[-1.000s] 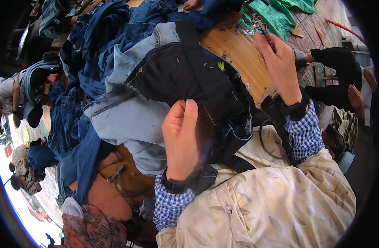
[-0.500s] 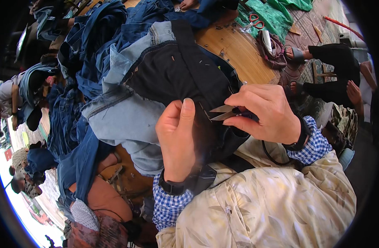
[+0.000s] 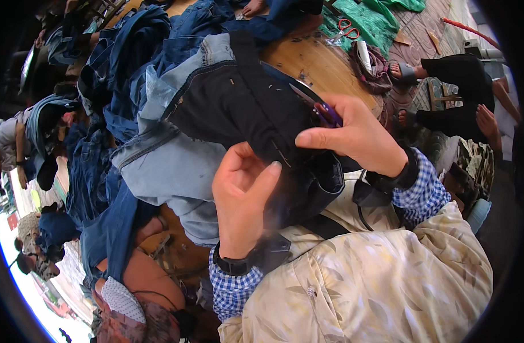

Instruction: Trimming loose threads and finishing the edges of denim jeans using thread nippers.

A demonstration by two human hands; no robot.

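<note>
A denim garment (image 3: 164, 166) with a black inner fabric lies over my lap and the table side. My left hand (image 3: 243, 191) grips the black fabric (image 3: 227, 108) near its lower edge, thumb on top beside a short pale thread (image 3: 280, 151). In my right hand (image 3: 353, 134) is a pair of small scissors (image 3: 322, 108) with purple handles, blades pointing up and left across the black fabric. The right thumb rests against the fabric, and the fingers' far side is hidden. Other pale thread bits show on the black cloth.
Piled blue jeans (image 3: 136, 63) cover the left of the wooden table (image 3: 313, 60). Red-handled scissors (image 3: 347, 30) lie at the far edge by green plastic sheeting (image 3: 373, 23). A dark bag (image 3: 373, 74) sits beside them. People sit close at left and right.
The scissors have swung from pointing left near my left thumb to pointing up and left over the fabric. My right hand has turned, and its thumb now touches the cloth.
</note>
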